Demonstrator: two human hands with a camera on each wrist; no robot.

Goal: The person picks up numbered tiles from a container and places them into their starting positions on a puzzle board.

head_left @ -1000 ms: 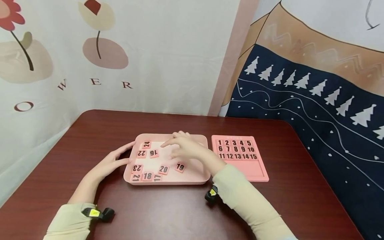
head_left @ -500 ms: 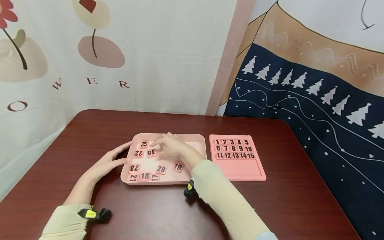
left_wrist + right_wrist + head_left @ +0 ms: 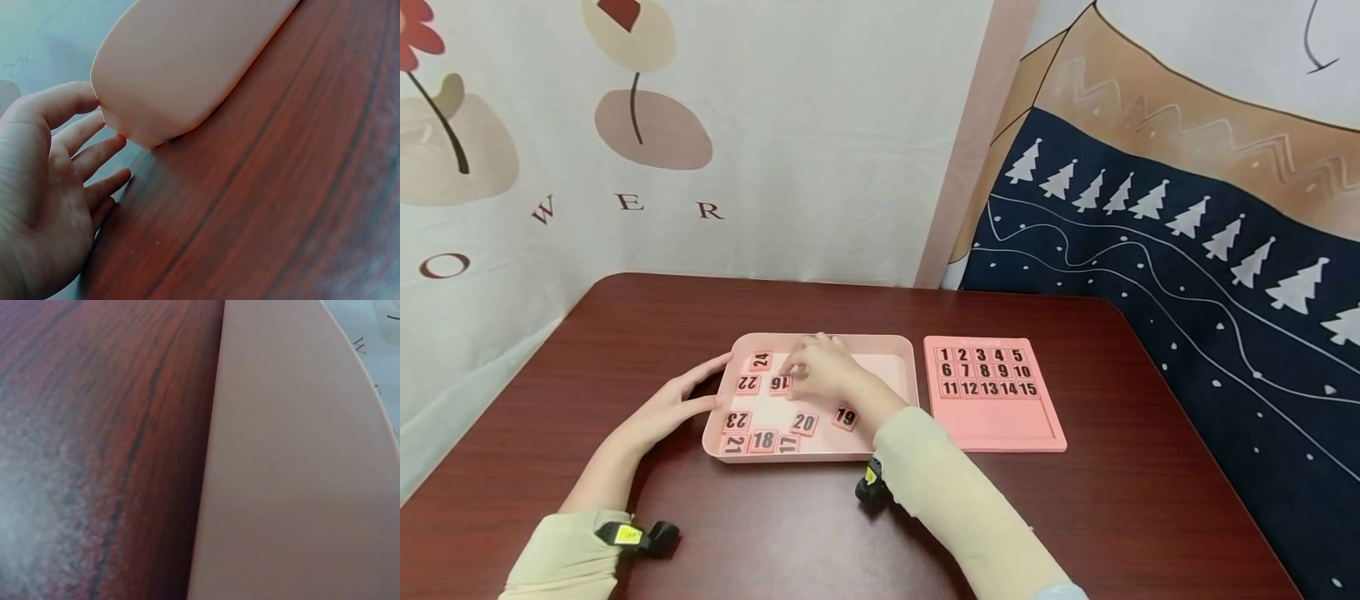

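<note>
L hand (image 3: 672, 407), fingers extended, touched L edge of tray (image 3: 820, 457), not gripping. R hand (image 3: 823, 367) was at tile 16 (image 3: 777, 385), twd tray's far L corner; couldn't tell if pinched. Room lay betw. far edges of tray & table (image 3: 1150, 500).

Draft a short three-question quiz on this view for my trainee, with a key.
1. Pick one: how many rows of numbers sit on the board? A) two B) three C) five
2. Fill in: in the tray, the number nearest the right hand is ____.
3. True or false: the left hand is nearer the tray than the board.

Key: 1. B; 2. 16, on the upside-down tile; 3. True.
</note>
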